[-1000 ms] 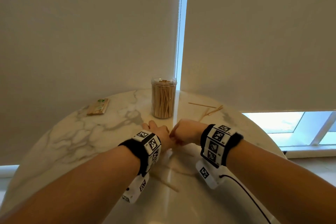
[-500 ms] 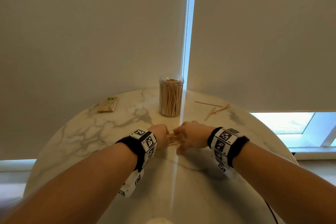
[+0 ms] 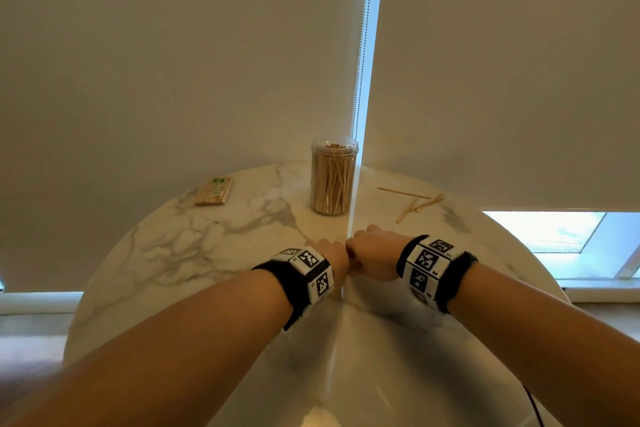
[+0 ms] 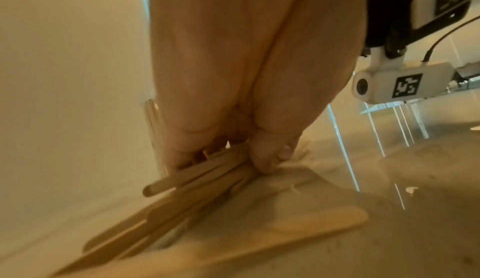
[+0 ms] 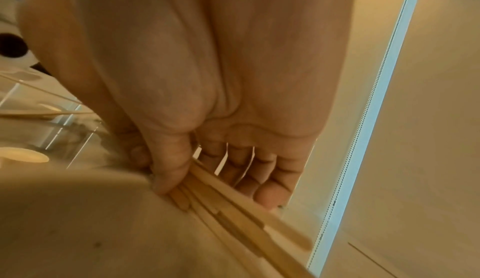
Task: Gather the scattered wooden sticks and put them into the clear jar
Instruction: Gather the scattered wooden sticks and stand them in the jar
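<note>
A clear jar (image 3: 333,177) packed with upright wooden sticks stands at the far middle of the round marble table (image 3: 194,246). Just in front of it my two hands meet knuckle to knuckle. My left hand (image 3: 330,258) pinches one end of a bundle of flat wooden sticks (image 4: 207,171) between thumb and fingers, low over the tabletop. My right hand (image 3: 372,255) grips the other end of the bundle of sticks (image 5: 233,210). In the head view the bundle is hidden by the hands. A few loose sticks (image 3: 414,204) lie to the right of the jar.
A small wrapped pack of sticks (image 3: 213,191) lies at the far left of the table. Roller blinds (image 3: 173,62) hang right behind the table's far edge, with a bead chain (image 3: 362,45) above the jar. Another flat stick (image 4: 298,233) lies on the table near my left hand.
Both hands have closed together on the bundle and shifted slightly towards the jar. The sticks that showed between the hands half a second ago are now covered.
</note>
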